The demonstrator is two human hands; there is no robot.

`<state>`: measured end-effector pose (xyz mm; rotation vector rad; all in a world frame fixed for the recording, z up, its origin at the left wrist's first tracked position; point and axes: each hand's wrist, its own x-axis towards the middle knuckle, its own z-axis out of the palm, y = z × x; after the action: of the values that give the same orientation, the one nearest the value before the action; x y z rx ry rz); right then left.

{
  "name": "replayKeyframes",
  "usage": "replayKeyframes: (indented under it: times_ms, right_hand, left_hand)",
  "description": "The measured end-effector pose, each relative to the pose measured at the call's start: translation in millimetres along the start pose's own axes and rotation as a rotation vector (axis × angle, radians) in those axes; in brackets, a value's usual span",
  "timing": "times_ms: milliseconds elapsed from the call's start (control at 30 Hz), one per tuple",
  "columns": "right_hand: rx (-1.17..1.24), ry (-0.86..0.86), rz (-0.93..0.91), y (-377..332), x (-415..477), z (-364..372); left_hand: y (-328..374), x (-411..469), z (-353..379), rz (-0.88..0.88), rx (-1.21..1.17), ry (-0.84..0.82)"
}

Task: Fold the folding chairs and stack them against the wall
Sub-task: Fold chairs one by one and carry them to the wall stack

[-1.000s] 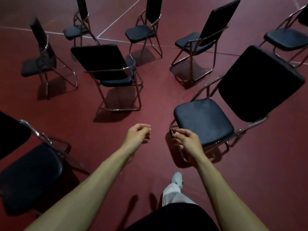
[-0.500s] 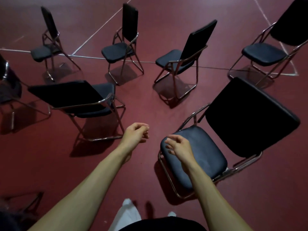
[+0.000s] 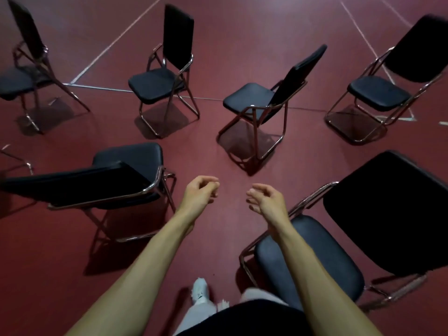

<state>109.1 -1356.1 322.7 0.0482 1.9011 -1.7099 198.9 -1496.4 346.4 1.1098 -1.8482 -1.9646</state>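
Several black padded folding chairs with chrome frames stand unfolded on a dark red floor. The nearest chair (image 3: 339,253) is at my lower right, its seat under my right forearm. Another chair (image 3: 121,180) stands at my left with its back towards me. Straight ahead is a chair (image 3: 261,100) seen from the side. My left hand (image 3: 198,194) and my right hand (image 3: 266,202) hang in the air between the chairs. Their fingers are loosely curled and hold nothing. Neither hand touches a chair.
More chairs stand further off: one at the far middle (image 3: 164,76), one at the far left (image 3: 21,73), one at the far right (image 3: 388,86). White lines (image 3: 116,42) cross the floor. My white shoe (image 3: 200,291) steps on bare floor between the two near chairs.
The view has swung left and moved forward, so the right chair now lies lower right. My right hand has come off that chair's seat edge and hovers over the floor.
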Motion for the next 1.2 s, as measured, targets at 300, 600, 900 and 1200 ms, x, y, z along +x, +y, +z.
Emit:
replayKeyframes:
  times_ms: [300, 600, 900, 1200]
  right_hand:
    - [0.161, 0.194, 0.005, -22.6, 88.4, 38.8]
    - [0.468, 0.424, 0.038, -41.2, 219.0, -13.6]
    - [0.540, 0.771, 0.089, -60.8, 285.5, -146.9]
    - [0.857, 1.247, 0.091, -24.2, 242.0, -196.9]
  left_hand:
    - [23.5, 112.8, 4.5, -0.031, 0.136, -0.169]
    - [78.0, 254.1, 104.0, 0.014, 0.450, -0.366]
    - [125.5, 311.9, 307.7, 0.070, 0.642, -0.775]
    - [96.5, 283.3, 427.6, 0.147, 0.895, -1.293]
